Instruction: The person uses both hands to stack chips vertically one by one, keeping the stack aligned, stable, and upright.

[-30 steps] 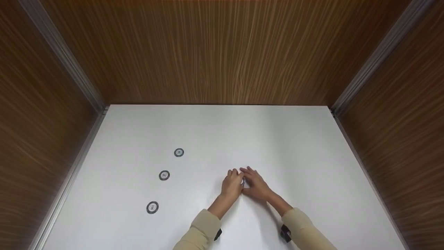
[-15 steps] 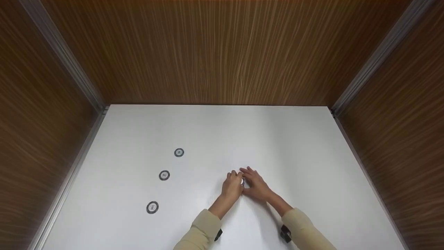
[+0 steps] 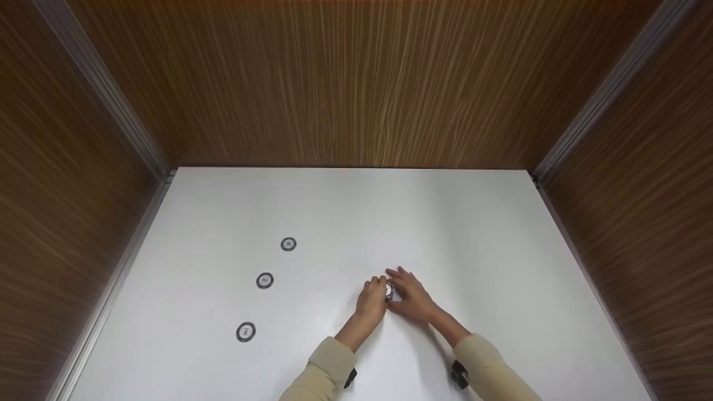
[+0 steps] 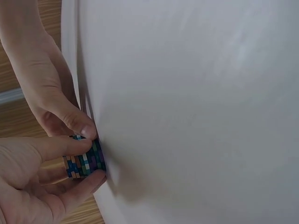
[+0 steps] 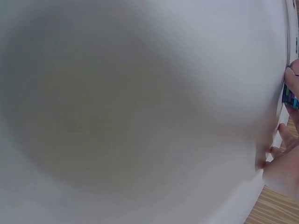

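A short stack of poker chips (image 4: 86,161) with blue, green and orange edge marks stands on the white table. In the left wrist view my left hand (image 4: 32,172) grips the stack between thumb and fingers. My right hand (image 3: 411,296) closes on it from the other side, its thumb (image 4: 86,128) against the upper chips. From the head view, part of the top chip (image 3: 389,290) shows between both hands, next to my left hand (image 3: 371,301). In the right wrist view only a sliver of the stack (image 5: 288,98) shows at the edge.
Three dark-rimmed round chips or markers with white centres lie left of the hands: a far one (image 3: 288,244), a middle one (image 3: 265,280) and a near one (image 3: 245,332). Wood-grain panels (image 3: 356,83) enclose the white table (image 3: 473,223) at the back and sides.
My left hand has eased slightly left and its fingers have lowered, so more of the top chip's face shows. The right hand stays almost in place.
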`<state>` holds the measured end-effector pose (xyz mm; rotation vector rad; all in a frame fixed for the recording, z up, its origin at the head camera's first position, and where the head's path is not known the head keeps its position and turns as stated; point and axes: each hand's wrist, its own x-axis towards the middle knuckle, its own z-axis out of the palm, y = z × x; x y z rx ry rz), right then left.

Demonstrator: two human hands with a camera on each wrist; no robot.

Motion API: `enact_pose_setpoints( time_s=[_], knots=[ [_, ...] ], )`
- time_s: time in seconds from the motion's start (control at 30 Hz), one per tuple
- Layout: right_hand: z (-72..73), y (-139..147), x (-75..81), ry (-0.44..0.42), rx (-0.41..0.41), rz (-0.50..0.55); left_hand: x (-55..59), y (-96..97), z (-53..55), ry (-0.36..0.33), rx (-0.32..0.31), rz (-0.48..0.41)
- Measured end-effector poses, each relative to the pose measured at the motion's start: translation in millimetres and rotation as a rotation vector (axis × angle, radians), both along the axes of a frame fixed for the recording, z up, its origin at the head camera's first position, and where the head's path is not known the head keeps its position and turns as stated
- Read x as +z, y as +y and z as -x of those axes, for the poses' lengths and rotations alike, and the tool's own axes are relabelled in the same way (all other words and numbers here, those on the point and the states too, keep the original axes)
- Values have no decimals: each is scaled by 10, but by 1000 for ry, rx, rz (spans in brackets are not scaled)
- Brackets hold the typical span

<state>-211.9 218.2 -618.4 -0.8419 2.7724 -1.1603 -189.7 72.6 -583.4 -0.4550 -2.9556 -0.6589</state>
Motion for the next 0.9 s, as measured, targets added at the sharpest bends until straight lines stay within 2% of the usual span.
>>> enact_pose_setpoints(
  time_s=[0.17,0.33,0.5,0.9],
  knots=[
    [-4,21,20,-32,4,-10,6,7,-2,-2,-11,-10],
    [-5,33,26,-17,-7,-37,1,24,3,-6,-9,17],
    [-8,28,39,-16,-10,-39,-8,28,2,-8,0,4],
    [-36,4,59,10,-8,-37,-28,0,-23,43,3,-19]
  ],
)
